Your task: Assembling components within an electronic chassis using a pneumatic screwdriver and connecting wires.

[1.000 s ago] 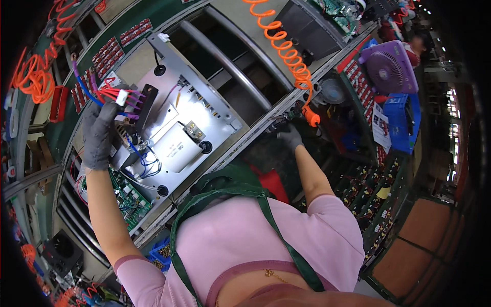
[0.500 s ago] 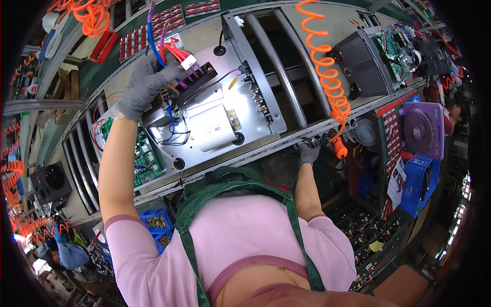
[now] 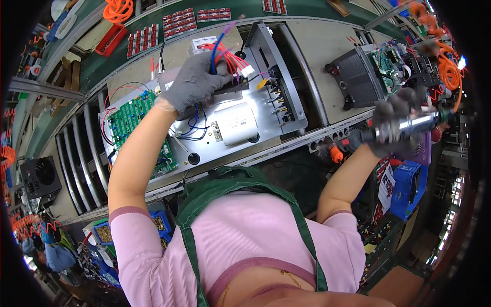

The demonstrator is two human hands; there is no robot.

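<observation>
Fingers of my gloved left hand [image 3: 192, 84] close around wires, among them a blue wire [image 3: 214, 53] that sticks up, over a metal chassis [image 3: 208, 152]. Beside those fingers lies a bundle of red wires [image 3: 234, 60] with a white connector [image 3: 248, 71]. Below the hand, a white cylindrical part [image 3: 238, 123] is fixed to the chassis, and a green circuit board [image 3: 130, 118] sits at its left end. Out to the right, my gloved right hand [image 3: 391, 110] grips a power screwdriver [image 3: 415, 125], blurred by motion and held roughly level above the bench's near edge.
Metal rollers [image 3: 302, 71] run beside the chassis. A dark grey unit [image 3: 355, 79] with exposed boards stands to the right. Orange coiled hose [image 3: 450, 69] hangs at the far right. Blue bins [image 3: 406, 192] and a purple fan [image 3: 423, 146] stand below it.
My right hand has come up from below the bench edge with the screwdriver, swinging right. The orange coil has moved right with it. My left hand and the chassis appear farther right in view.
</observation>
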